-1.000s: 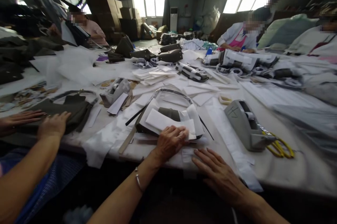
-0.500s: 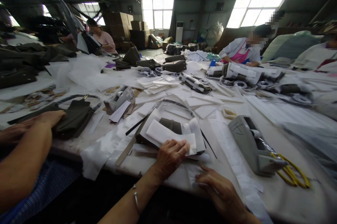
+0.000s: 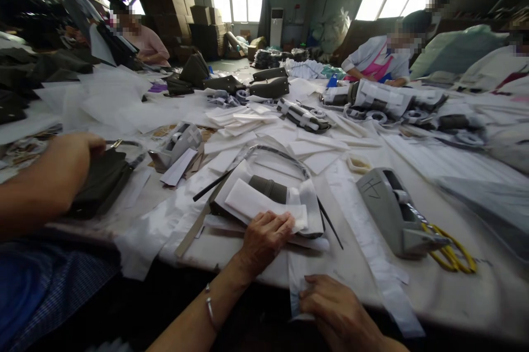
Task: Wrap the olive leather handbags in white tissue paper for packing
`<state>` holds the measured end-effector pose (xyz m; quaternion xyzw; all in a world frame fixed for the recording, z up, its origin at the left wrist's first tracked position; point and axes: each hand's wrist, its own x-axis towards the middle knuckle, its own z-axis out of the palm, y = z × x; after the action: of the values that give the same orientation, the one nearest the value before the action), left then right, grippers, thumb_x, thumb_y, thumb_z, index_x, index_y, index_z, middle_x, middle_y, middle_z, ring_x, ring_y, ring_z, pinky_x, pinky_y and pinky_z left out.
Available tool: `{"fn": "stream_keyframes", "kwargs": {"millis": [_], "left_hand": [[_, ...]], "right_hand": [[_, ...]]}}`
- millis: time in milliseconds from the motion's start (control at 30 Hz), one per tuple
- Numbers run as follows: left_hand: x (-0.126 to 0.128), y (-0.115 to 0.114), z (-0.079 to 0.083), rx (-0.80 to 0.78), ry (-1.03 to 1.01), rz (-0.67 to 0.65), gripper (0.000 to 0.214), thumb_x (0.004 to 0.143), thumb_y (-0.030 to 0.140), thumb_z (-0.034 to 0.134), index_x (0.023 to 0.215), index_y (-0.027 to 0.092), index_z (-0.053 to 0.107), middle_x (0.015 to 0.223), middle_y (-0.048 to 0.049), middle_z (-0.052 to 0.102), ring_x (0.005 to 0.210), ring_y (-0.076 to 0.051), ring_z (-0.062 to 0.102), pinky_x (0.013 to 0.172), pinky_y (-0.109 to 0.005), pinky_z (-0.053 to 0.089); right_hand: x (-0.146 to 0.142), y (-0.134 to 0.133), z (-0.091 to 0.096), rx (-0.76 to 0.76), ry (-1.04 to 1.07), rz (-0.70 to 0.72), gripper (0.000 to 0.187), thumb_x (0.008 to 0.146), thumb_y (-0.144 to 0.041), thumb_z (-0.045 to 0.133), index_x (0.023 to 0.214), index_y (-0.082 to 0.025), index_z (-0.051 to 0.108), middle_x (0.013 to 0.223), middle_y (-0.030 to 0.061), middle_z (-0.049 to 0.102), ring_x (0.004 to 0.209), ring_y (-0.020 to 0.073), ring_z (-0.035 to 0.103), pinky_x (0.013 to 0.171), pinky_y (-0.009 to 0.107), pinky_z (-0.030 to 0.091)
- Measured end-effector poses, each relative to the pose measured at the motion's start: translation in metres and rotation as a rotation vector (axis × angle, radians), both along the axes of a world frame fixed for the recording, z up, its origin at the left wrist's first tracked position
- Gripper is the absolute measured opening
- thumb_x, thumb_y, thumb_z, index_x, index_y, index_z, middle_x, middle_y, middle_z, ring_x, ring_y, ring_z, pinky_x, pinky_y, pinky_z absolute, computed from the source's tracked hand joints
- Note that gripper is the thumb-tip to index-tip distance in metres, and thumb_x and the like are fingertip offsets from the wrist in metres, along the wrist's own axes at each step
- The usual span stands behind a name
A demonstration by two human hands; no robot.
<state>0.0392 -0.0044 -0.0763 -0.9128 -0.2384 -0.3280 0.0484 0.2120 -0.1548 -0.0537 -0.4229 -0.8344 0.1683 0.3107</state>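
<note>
In front of me on the table lies a dark olive handbag (image 3: 268, 189) with a wrapped handle (image 3: 278, 151) arching behind it. White sheeting surrounds much of its body, and a folded white foam sheet (image 3: 248, 203) lies across its front. My left hand (image 3: 268, 239) is closed over the lower edge of that foam sheet, fingers bent and side by side, thumb hidden. At the table's front edge my right hand (image 3: 330, 302) is closed on a thin, whitish translucent strip (image 3: 295, 280), which runs down from beneath the bag. Its fingertips are partly hidden.
A grey tape dispenser (image 3: 386, 214) and yellow-handled scissors (image 3: 457, 250) lie to the right; another tape dispenser (image 3: 177, 142) stands left. A co-worker's arm (image 3: 53, 176) reaches over a dark bag (image 3: 99, 181) at the left. White sheets (image 3: 243, 120) pile up behind.
My right hand has moved slightly down and left, and the strip now hangs over the table edge. My left hand stays on the foam. The co-worker's arm has risen. The view has tilted down.
</note>
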Motion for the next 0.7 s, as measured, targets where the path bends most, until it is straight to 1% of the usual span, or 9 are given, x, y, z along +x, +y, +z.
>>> {"fn": "stream_keyframes", "kwargs": {"millis": [100, 167, 200, 267, 333, 400, 500, 600, 700], "left_hand": [[0.0, 0.0, -0.001, -0.004, 0.005, 0.002, 0.026, 0.101, 0.033, 0.047, 0.121, 0.021, 0.061, 0.114, -0.0052, 0.071, 0.093, -0.018, 0.061, 0.079, -0.034, 0.045], [0.001, -0.001, -0.002, -0.005, -0.003, -0.01, 0.026, 0.102, 0.031, 0.046, 0.12, 0.022, 0.061, 0.113, -0.0053, 0.071, 0.092, -0.017, 0.061, 0.079, -0.034, 0.044], [0.001, -0.001, -0.003, -0.005, -0.015, -0.013, 0.025, 0.102, 0.03, 0.045, 0.119, 0.022, 0.062, 0.112, -0.0052, 0.071, 0.092, -0.017, 0.061, 0.079, -0.034, 0.044], [0.001, -0.001, -0.003, -0.001, -0.028, -0.015, 0.024, 0.102, 0.029, 0.045, 0.116, 0.022, 0.063, 0.11, -0.0048, 0.071, 0.091, -0.018, 0.061, 0.078, -0.034, 0.044], [0.001, -0.001, -0.003, 0.012, -0.038, -0.009, 0.022, 0.101, 0.027, 0.047, 0.115, 0.022, 0.063, 0.11, -0.0041, 0.071, 0.089, -0.017, 0.061, 0.078, -0.033, 0.044], [0.002, 0.0, -0.004, 0.029, -0.048, -0.011, 0.021, 0.101, 0.026, 0.049, 0.117, 0.022, 0.063, 0.111, -0.0038, 0.072, 0.089, -0.017, 0.062, 0.078, -0.033, 0.044], [0.002, 0.0, -0.005, 0.03, -0.061, -0.005, 0.024, 0.101, 0.028, 0.049, 0.119, 0.021, 0.062, 0.11, -0.0052, 0.072, 0.09, -0.017, 0.063, 0.08, -0.033, 0.045], [0.002, 0.0, -0.005, 0.013, -0.058, -0.005, 0.026, 0.101, 0.031, 0.047, 0.12, 0.022, 0.063, 0.11, -0.0057, 0.072, 0.093, -0.017, 0.063, 0.081, -0.032, 0.046], [0.002, -0.002, -0.003, -0.001, -0.072, -0.014, 0.024, 0.102, 0.03, 0.047, 0.118, 0.025, 0.064, 0.109, -0.0033, 0.071, 0.094, -0.015, 0.062, 0.081, -0.031, 0.045]], "right_hand": [[-0.008, 0.007, 0.015, -0.214, 0.028, 0.057, 0.027, 0.099, -0.029, 0.048, 0.081, -0.022, 0.068, 0.068, 0.0, 0.069, 0.063, 0.0135, 0.065, 0.067, 0.022, 0.054], [-0.008, 0.024, 0.036, -0.292, 0.078, 0.073, 0.026, 0.098, -0.036, 0.053, 0.082, -0.023, 0.07, 0.071, -0.0019, 0.071, 0.064, 0.0122, 0.066, 0.065, 0.02, 0.052], [-0.006, 0.036, 0.047, -0.271, 0.104, 0.032, 0.024, 0.098, -0.036, 0.055, 0.086, -0.023, 0.071, 0.075, -0.0016, 0.073, 0.068, 0.0126, 0.067, 0.068, 0.02, 0.052], [0.0, 0.069, 0.066, -0.136, 0.124, -0.149, 0.022, 0.098, -0.034, 0.054, 0.094, -0.022, 0.071, 0.088, 0.0012, 0.075, 0.081, 0.0148, 0.069, 0.077, 0.023, 0.053], [0.007, 0.107, 0.072, -0.01, -0.001, -0.299, 0.023, 0.099, -0.028, 0.05, 0.11, -0.021, 0.069, 0.109, 0.0059, 0.073, 0.102, 0.0191, 0.067, 0.094, 0.031, 0.05], [0.013, 0.14, 0.065, -0.006, -0.267, -0.37, 0.029, 0.098, -0.022, 0.048, 0.122, -0.018, 0.064, 0.125, 0.011, 0.067, 0.124, 0.0249, 0.057, 0.111, 0.044, 0.037], [0.02, 0.165, 0.042, -0.111, -0.59, -0.399, 0.029, 0.099, -0.022, 0.047, 0.121, -0.016, 0.064, 0.126, 0.0126, 0.067, 0.135, 0.0294, 0.046, 0.116, 0.056, 0.023], [0.023, 0.166, 0.025, -0.105, -0.69, -0.438, 0.03, 0.101, -0.027, 0.041, 0.115, -0.019, 0.066, 0.121, 0.0101, 0.07, 0.136, 0.0296, 0.045, 0.116, 0.058, 0.02], [0.023, 0.162, 0.021, -0.055, -0.723, -0.454, 0.031, 0.102, -0.027, 0.04, 0.11, -0.02, 0.069, 0.119, 0.0094, 0.07, 0.134, 0.0315, 0.045, 0.115, 0.06, 0.018]]}}
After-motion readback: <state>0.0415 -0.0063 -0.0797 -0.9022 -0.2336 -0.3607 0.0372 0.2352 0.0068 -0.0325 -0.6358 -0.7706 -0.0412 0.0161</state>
